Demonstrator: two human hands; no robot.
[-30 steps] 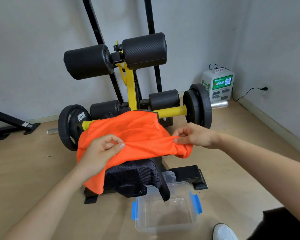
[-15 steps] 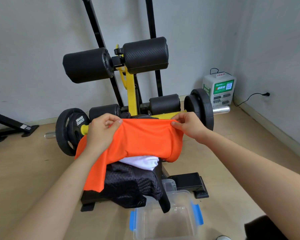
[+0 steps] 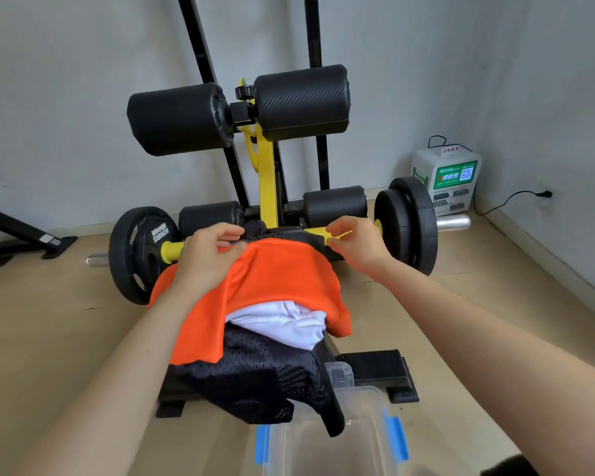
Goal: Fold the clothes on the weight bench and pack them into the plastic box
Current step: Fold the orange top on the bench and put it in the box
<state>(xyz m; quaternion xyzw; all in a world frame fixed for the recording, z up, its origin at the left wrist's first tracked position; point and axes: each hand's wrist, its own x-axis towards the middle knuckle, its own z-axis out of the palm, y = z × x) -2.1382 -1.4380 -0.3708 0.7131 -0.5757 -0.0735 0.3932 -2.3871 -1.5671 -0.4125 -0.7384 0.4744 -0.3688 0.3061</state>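
Orange garment (image 3: 282, 280) lies draped over the weight bench (image 3: 375, 367), its far edge up by the yellow bar (image 3: 170, 250). Left hand (image 3: 203, 262) pinches the far-left edge. Right hand (image 3: 358, 245) is just off the far-right corner, fingers loosely curled, nothing visibly in them. White garment (image 3: 282, 321) pokes out under the orange near edge, black mesh garment (image 3: 255, 379) beneath, one strap hanging over the plastic box (image 3: 364, 424). Bench pad is hidden by clothes. Box is on the floor at the bench's near end, cut off by the frame bottom.

three garments (image 3: 282, 280), four foam rollers (image 3: 303, 101), two hands (image 3: 205, 259), one plastic box (image 3: 368, 444), one weight bench (image 3: 267, 187)
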